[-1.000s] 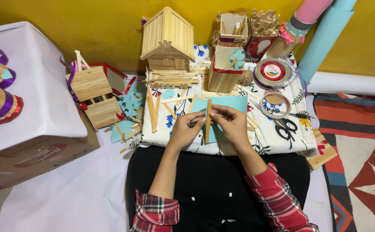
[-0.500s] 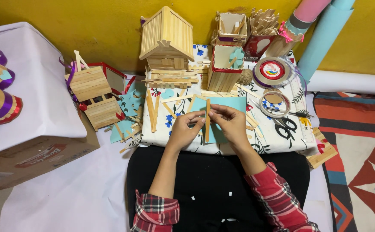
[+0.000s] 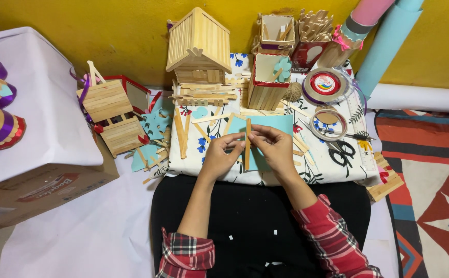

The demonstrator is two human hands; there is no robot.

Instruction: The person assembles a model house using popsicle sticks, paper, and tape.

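Note:
A wooden craft stick (image 3: 247, 146) stands upright between both my hands, over a light-blue paper sheet (image 3: 275, 125) on a floral cloth (image 3: 332, 164). My left hand (image 3: 220, 157) pinches the stick's lower left side. My right hand (image 3: 273, 146) grips the stick near its top and also presses on the blue sheet. Loose craft sticks (image 3: 183, 131) lie scattered around them on the cloth.
Behind stand a stick-built house (image 3: 198, 44), a small stick box (image 3: 268, 82), containers of sticks (image 3: 314, 31), tape rolls (image 3: 327, 85) and scissors (image 3: 344, 152). Left: a stick basket (image 3: 108, 110) and a cardboard box under white paper (image 3: 34, 144). Paper rolls (image 3: 389, 41) lean at the right.
My hands shifted slightly while adjusting the stick against the blue sheet; nothing else moved.

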